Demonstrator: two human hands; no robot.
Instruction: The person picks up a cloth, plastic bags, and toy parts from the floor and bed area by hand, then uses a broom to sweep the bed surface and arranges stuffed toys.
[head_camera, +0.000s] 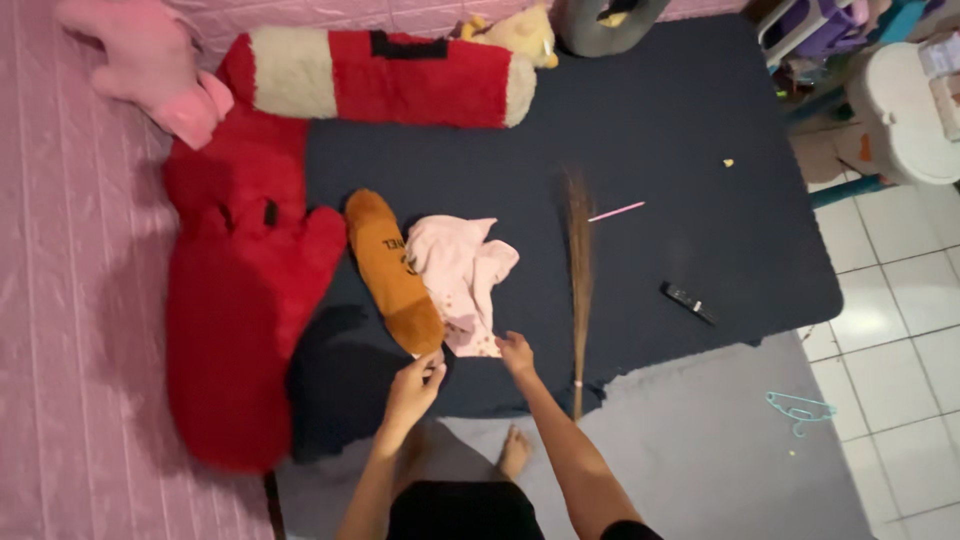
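Gripping pink cloth (462, 278) (both hands (515, 352)).

Right of the broom (579, 270) you have open dark mattress (700, 120), barring a pink stick (616, 211) and remote (689, 302); left of it, pink cloth (462, 275) and brown plush (392, 270) crowd your way.

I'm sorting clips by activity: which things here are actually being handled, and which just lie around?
In hand: left hand and right hand at the crumpled pale pink cloth garment; brown plush bolster beside it.
Lying about: thin stick broom, pink pencil, black remote, big red plush toy, turquoise hanger.
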